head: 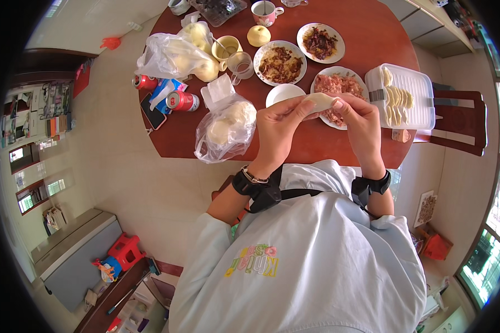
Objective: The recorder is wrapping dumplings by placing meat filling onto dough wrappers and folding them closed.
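Note:
A folded dumpling [319,102] of pale dough is held up between both hands, above the table's near side. My left hand [280,125] pinches its left end, and my right hand [361,120] pinches the right end with thumb and fingers. Behind my hands lies a plate of raw minced meat [337,85], partly covered by my fingers. A white bowl [284,94] shows just beyond my left hand. To the right, a lidded-style plastic container [421,100] carries rows of shaped dumplings [396,100]. Left of my left hand sits a clear plastic bag of dough wrappers [232,123].
Two plates of dark leftover food [280,64] [321,43] stand farther back. A yellow fruit [258,36], a glass mug [240,66] and a bag of fruit [179,56] are nearby. Red cans [182,101] and a phone [153,112] lie at the left edge. A wooden chair [462,120] stands right.

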Tool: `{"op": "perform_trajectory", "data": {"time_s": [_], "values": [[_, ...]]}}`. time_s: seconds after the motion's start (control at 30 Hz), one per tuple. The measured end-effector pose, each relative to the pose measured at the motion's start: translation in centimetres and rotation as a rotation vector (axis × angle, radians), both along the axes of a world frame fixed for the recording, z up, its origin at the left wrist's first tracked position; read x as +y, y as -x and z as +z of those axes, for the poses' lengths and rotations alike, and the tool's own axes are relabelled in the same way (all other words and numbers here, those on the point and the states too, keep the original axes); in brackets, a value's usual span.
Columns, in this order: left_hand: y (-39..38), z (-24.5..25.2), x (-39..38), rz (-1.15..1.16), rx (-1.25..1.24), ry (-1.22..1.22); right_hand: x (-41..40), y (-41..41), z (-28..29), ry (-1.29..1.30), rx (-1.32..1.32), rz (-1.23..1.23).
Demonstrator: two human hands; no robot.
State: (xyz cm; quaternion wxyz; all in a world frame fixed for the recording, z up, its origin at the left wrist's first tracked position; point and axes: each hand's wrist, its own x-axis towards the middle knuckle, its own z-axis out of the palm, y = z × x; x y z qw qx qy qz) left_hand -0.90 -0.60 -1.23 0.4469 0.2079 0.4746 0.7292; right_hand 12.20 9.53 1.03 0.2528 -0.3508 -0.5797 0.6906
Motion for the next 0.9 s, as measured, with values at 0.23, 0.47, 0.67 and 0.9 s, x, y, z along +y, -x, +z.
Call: {"op": "perform_trajectory", "data": {"time_s": [0.23, 0.47, 0.67, 0.9], "values": [[-0.2, 0.4, -0.1, 0.021, 0.066, -0.033, -0.6, 0.3, 0.9, -0.176, 0.019, -0.003], [-0.4, 0.9, -0.7, 0.007, 0.141, -0.117, -0.8, -0.1, 1.2, -0.357, 0.087, 0.017], [-0.4, 0.9, -0.9, -0.004, 0.181, -0.151, -0.5, 0.0, 2.0, -0.468, 0.136, 0.076], [-0.6, 0.9, -1.1, -0.002, 0.235, -0.207, -0.7, -0.5, 2.4, -0.496, 0.090, 0.098]]}}
